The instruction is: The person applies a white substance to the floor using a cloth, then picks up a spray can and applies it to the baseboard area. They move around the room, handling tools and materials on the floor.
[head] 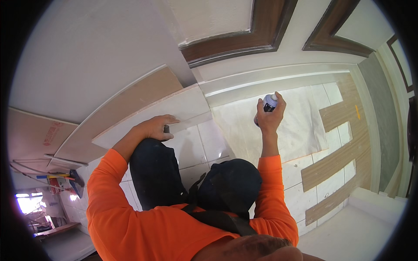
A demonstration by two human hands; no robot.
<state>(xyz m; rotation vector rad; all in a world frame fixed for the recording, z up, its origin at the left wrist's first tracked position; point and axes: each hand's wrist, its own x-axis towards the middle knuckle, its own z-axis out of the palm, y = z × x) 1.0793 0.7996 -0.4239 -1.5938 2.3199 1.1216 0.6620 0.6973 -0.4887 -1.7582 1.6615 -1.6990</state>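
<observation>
My right hand (271, 120) grips a spray can (269, 103) with a pale purple top, a dark label and a white nozzle, its index finger at the nozzle. Beneath it a whitish sheet (295, 127) lies on the floor, reaching the base of the wall. My left hand (153, 127) is by my left knee, thumb and fingers around a small dark cylindrical object (166, 129), partly hidden and too small to name. In front of that hand, a pale panel (156, 112) rests against the wall.
White floor tiles (187, 146) surround my knees. Wood-look planks (329, 169) with staggered ends cover the floor at right. Dark wood moulding (235, 45) frames the wall above. A brown board (130, 111) leans at left, near a broom or similar tool (76, 182).
</observation>
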